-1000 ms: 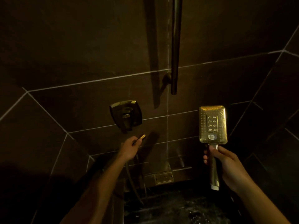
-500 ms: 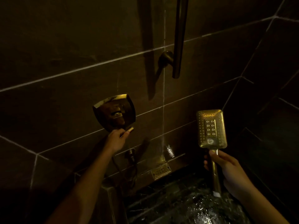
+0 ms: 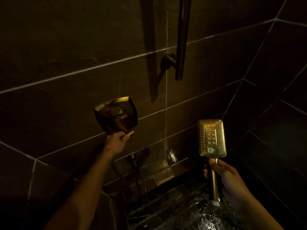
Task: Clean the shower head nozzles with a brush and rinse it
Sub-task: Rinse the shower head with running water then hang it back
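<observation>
The gold rectangular shower head is standing upright, nozzle face toward the camera, its handle gripped from below.

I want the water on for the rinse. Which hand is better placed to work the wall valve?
The left hand: its fingers already grip the lever at the bottom of the wall valve. The right hand is occupied, holding the shower head upright by its handle.

Valve on wall, left of shower head; rail above between them; drain below at the wall's foot.
</observation>
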`<state>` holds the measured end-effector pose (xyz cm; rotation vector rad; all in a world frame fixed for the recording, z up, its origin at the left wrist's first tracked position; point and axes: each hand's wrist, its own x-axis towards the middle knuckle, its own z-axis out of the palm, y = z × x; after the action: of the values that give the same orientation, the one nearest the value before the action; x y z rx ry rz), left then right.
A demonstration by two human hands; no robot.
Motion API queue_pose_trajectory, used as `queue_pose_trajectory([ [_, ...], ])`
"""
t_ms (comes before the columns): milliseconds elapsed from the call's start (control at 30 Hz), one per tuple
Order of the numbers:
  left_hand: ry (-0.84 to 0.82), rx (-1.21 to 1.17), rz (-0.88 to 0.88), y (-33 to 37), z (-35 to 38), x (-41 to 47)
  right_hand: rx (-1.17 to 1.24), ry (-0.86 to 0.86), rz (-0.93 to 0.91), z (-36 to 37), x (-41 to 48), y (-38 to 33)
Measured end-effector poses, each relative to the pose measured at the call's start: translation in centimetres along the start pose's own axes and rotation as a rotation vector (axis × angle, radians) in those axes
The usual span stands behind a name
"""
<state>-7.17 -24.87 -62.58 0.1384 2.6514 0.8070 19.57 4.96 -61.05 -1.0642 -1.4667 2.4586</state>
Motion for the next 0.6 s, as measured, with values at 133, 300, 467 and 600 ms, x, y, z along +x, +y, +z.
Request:
queue_pose_trajectory([
  [133, -0.006, -0.01, 0.019, 0.2, -0.3, -0.9, 0.046, -0.011, 0.029, 0.4, 0.4, 0.2],
  [300, -0.005, -0.02, 0.021, 0.9, -0.3, -1.8, 0.073, -0.03, 0.039, 0.8, 1.3, 0.0],
  [467, -0.038, -0.07, 0.03, 3.1, 4.0, -4.4, 0.089, 0.015, 0.093, 1.0, 4.1, 0.1],
  [600, -0.062, -0.069, 0.118, 8.0, 8.7, -6.0, -0.018, 0.108, 0.194, 0.9, 8.2, 0.8],
])
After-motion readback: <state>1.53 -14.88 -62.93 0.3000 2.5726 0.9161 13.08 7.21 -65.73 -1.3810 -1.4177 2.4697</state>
